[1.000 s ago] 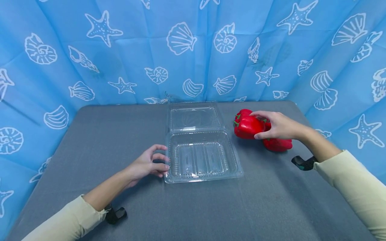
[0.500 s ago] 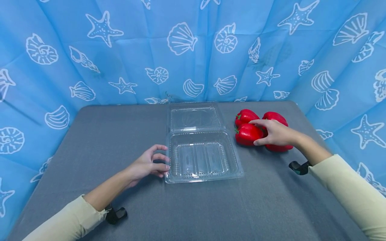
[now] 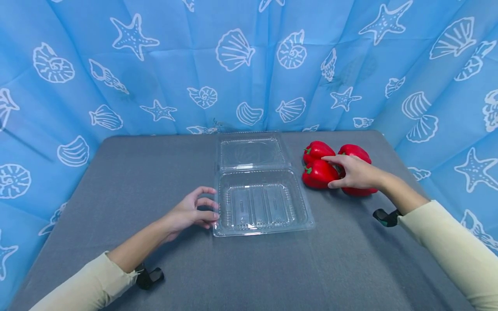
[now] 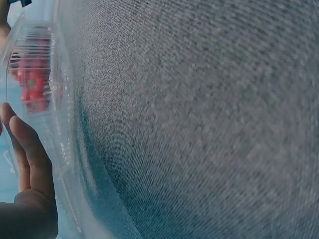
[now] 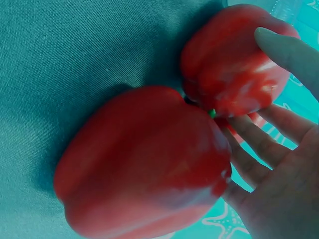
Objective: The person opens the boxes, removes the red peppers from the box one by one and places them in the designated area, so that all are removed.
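Note:
A clear plastic clamshell container (image 3: pixel 264 232) lies open on the table, its lid (image 3: pixel 252 153) folded back towards the curtain. My left hand (image 3: pixel 191 211) rests at the container's left rim, fingertips touching it; in the left wrist view its fingers (image 4: pixel 36 159) extend along the clear wall. At the right, my right hand (image 3: pixel 357 173) holds a red bell pepper (image 3: pixel 317 175) low at the table. The right wrist view shows the thumb on one side of this pepper (image 5: pixel 229 64) and the fingers on the other. Its green stem points left in the head view.
Other red bell peppers crowd around the right hand: one behind at the left (image 3: pixel 320 150), one behind at the right (image 3: pixel 355 151), and one partly hidden beneath the wrist (image 3: pixel 359 191). A blue shell-print curtain (image 3: pixel 167 77) borders the grey-covered table (image 3: pixel 249 272).
My right hand has lowered the bell pepper to the table beside the others. Since half a second ago the pepper has turned slightly. The left hand and container have stayed still.

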